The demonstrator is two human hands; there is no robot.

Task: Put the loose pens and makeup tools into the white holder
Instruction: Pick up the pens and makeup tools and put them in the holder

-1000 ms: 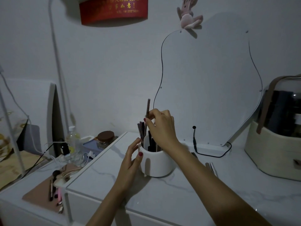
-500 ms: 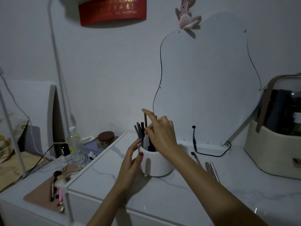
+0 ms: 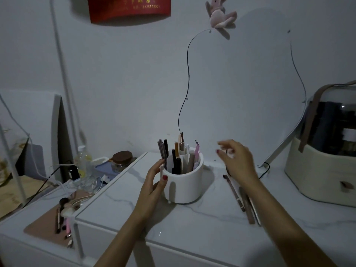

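The white holder [image 3: 185, 187] stands upright on the marble tabletop, filled with several pens and makeup tools [image 3: 178, 155] that stick up from its compartments. My left hand [image 3: 154, 182] rests against the holder's left wall, thumb and fingers on it. To the right of the holder my right hand [image 3: 238, 161] hovers with its fingers apart and nothing in it. Below that hand, three loose pens [image 3: 242, 199] lie side by side on the table.
A beige storage case with a dark clear lid [image 3: 325, 151] stands at the right. A curvy mirror [image 3: 240, 89] leans on the wall behind. On the lower surface at the left lie brushes on a pink mat [image 3: 48, 226], a jar [image 3: 121, 159], a bottle and cables.
My right hand let a pen drop into the holder, opened, and moved away to the right. My left hand stayed on the holder.
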